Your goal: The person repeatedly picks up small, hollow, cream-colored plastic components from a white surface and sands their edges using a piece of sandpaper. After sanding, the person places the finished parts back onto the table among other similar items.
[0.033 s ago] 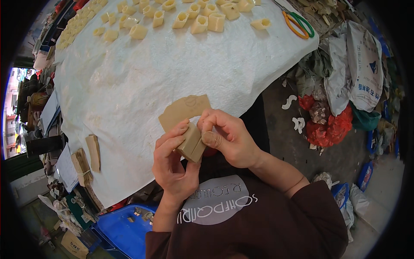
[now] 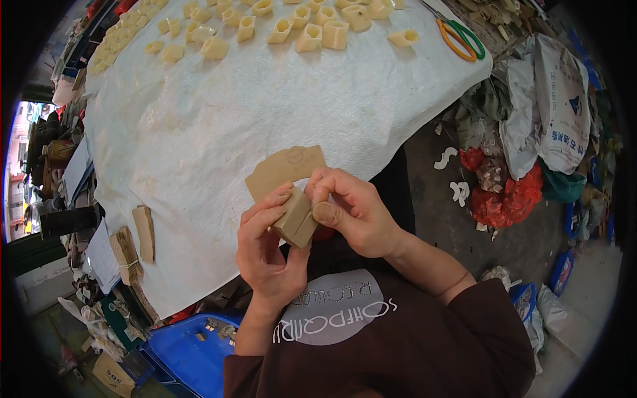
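Nothing has shifted vs the earlier frame: both hands sit in the same spot w/ the same grip. Left hand [image 2: 269, 249] wraps its fingers round the folded tan cardboard piece [image 2: 292, 199], thumb side pressing the lower folded block. Right hand [image 2: 348, 209] pinches the same piece from the other side, thumb flat on the fold, fingers curled tight over the top edge. Piece is held up near the chest, just off the near edge of the white woven sheet covering the table [image 2: 265, 113]; its flat curved flap sticks up behind the fingers. Far end of sheet: rows of small folded yellowish cardboard cups [image 2: 312, 30]. Orange-and-green-handled scissors [image 2: 458, 36] lie at the far right corner. Bundled flat tan blanks [image 2: 133, 242] lie at the left edge.
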The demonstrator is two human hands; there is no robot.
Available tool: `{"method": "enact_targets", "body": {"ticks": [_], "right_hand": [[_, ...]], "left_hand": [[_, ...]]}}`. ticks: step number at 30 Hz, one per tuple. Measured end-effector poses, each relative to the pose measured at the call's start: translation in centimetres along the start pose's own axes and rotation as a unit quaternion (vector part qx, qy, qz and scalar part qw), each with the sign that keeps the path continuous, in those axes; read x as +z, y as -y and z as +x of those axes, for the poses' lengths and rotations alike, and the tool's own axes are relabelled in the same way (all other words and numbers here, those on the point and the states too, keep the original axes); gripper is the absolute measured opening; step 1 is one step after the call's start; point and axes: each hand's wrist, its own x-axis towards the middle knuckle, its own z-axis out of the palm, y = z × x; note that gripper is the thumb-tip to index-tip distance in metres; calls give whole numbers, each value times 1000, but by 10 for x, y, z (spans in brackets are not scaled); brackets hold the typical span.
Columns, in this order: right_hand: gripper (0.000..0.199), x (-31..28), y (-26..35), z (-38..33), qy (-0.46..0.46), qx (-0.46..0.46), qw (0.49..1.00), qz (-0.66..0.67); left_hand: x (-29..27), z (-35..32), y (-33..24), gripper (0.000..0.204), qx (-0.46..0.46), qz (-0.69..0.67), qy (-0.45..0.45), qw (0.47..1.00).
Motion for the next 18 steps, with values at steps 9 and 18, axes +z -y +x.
{"method": "enact_targets", "body": {"ticks": [9, 18], "right_hand": [[21, -9, 9, 6, 61, -68, 967, -237], [19, -2, -3, -1, -27, -131, 968, -214]], "left_hand": [[-4, 1, 3, 49, -36, 13, 15, 999], [-1, 0, -1, 45, -73, 38, 19, 996]]}}
